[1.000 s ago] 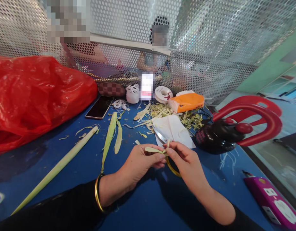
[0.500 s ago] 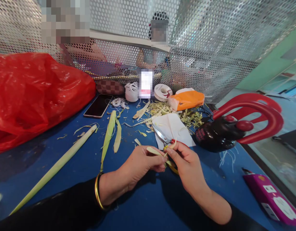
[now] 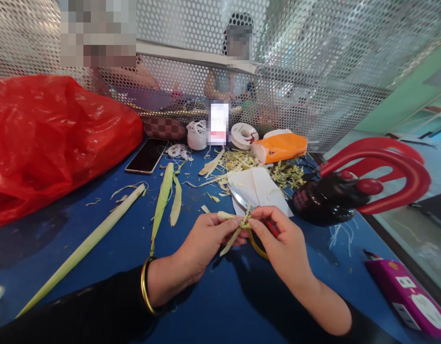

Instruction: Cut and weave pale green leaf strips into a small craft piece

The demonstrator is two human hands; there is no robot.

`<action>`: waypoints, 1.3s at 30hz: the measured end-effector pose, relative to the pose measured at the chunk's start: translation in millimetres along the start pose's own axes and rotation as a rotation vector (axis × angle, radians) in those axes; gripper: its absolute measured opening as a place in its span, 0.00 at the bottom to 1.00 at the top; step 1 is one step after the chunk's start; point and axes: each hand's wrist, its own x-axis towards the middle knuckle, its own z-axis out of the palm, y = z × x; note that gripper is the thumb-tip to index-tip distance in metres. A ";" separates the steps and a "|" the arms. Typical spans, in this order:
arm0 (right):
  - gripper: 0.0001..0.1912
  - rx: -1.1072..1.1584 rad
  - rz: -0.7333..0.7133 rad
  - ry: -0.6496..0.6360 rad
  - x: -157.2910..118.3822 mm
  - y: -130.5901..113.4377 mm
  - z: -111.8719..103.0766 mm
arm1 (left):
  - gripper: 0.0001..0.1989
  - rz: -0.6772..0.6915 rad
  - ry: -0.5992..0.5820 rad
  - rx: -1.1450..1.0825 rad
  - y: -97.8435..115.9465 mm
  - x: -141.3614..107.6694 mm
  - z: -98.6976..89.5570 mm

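Observation:
My left hand [image 3: 204, 246] pinches pale green leaf strips [image 3: 231, 241] between thumb and fingers, over the middle of the blue table. From the other side, my right hand [image 3: 286, 248] is closed on the same strips with thumb and forefinger. Where the fingertips meet, the strips cross, and one end hangs down to the left. Scissors with yellow and red handles [image 3: 256, 246] lie under my hands, their blades reaching onto a white paper sheet [image 3: 275, 198]. Left of my hands are a wide green leaf [image 3: 163, 196], a smaller strip [image 3: 176, 205] and a long pale stalk-like leaf [image 3: 87, 248].
A red plastic bag [image 3: 59, 148] fills the left side. Behind lie a phone [image 3: 147, 155], a ribbon spool [image 3: 238, 136], an orange packet [image 3: 283, 147] and leaf scraps [image 3: 286, 175]. To the right are a black glossy object [image 3: 322, 203] and a purple box [image 3: 403, 291].
The leaf strips between my hands have turned: one end now hangs down across my left fingertips. My right hand has shifted slightly and still pinches close to the left.

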 end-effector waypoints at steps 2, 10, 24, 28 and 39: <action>0.04 -0.127 -0.126 -0.022 -2.0 -0.2 -1.2 | 0.10 0.015 0.000 -0.008 -0.1 0.5 -0.4; 0.04 -0.325 -0.393 -0.044 -1.5 -1.3 -1.4 | 0.10 0.061 -0.021 0.013 -2.6 1.1 -1.4; 0.05 -0.311 -0.435 -0.077 -1.3 -2.5 -3.4 | 0.10 0.126 -0.065 0.098 -4.5 5.0 -3.6; 0.05 -0.313 -0.404 -0.072 -0.8 -0.2 -4.4 | 0.09 0.100 -0.066 0.067 -1.5 2.2 -0.9; 0.06 -0.185 -0.254 -0.139 3.1 0.6 -10.2 | 0.02 0.162 0.004 0.181 3.3 -2.4 0.0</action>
